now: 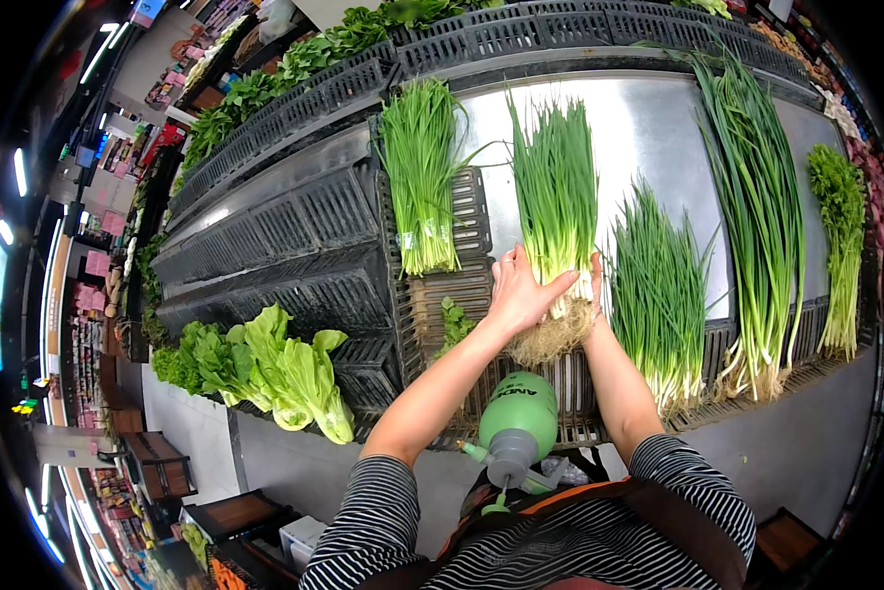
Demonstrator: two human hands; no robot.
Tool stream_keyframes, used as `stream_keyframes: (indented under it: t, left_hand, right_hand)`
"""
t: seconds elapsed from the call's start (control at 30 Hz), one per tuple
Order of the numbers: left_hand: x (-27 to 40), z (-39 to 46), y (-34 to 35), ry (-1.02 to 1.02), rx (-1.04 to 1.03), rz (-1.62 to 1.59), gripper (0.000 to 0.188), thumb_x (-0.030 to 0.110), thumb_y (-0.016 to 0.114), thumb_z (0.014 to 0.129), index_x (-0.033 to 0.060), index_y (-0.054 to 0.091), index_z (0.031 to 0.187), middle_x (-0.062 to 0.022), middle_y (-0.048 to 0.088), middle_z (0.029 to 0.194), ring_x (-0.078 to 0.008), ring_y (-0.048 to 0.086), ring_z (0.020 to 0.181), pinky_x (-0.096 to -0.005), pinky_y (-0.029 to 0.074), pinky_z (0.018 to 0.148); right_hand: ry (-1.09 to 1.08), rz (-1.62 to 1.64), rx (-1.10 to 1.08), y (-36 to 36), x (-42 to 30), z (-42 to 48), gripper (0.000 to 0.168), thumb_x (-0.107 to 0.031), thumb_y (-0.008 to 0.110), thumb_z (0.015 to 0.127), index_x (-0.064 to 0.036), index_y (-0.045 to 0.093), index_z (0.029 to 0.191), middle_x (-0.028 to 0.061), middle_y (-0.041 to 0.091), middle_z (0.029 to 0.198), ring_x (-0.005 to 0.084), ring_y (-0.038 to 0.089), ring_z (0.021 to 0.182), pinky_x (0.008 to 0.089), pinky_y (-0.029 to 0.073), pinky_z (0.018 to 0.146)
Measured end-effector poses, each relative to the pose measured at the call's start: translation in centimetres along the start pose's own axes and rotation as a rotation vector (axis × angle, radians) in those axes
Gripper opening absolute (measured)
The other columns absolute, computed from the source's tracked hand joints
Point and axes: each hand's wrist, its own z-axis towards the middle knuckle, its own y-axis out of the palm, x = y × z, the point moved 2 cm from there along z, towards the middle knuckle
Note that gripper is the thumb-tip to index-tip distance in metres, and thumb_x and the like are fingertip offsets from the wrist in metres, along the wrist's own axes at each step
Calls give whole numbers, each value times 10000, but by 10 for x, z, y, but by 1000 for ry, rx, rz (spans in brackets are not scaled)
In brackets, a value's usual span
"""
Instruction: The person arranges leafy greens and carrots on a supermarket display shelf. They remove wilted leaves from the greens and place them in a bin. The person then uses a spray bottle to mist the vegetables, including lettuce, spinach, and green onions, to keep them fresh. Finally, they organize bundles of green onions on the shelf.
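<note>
A thick bunch of scallions with pale stems and tangled roots lies upright in view on a metal display surface. My left hand is on the left side of its stems, thumb across the front. My right hand presses against the stems' right side, partly hidden behind them. Both hands hold the bunch between them. To the left lies a bunch of garlic chives with a band near its cut ends. Right of my hands stands another bunch of thin scallions. A green pump spray bottle is below my forearms.
Long leeks or large scallions and leafy celery lie to the right. Black slatted crates fill the left side, with lettuce at the near edge. A small green sprig lies on the slats left of my left hand.
</note>
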Motion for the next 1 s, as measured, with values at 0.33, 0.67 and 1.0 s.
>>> stream_keyframes:
  t: [0.33,0.67,1.0]
  left_hand:
    - [1,-11,-36,160,272,112,734,434,621,798,-78,390,1271,-267,368,1269,-384,327,1182,-443,310,978]
    - [-99,64,-81,-379,552,471,996,377,771,659,-63,212,1356,-268,339,1310,-386,343,1162,-435,353,967]
    - [-87,69,-65,-312,748,437,849,213,820,614,-45,350,1272,-208,366,1145,-369,360,1069,-423,394,896]
  right_hand:
    - [-41,53,-292,15,11,6,915,-696,484,764,-47,291,1379,253,348,1361,379,461,1168,501,422,951]
    - [116,204,-384,7,-5,-1,971,-650,534,762,-33,178,1422,334,214,1397,431,456,1160,570,407,939]
    - [104,137,-328,7,-10,-2,953,-643,533,764,-30,201,1414,336,278,1365,410,491,1131,526,459,906]
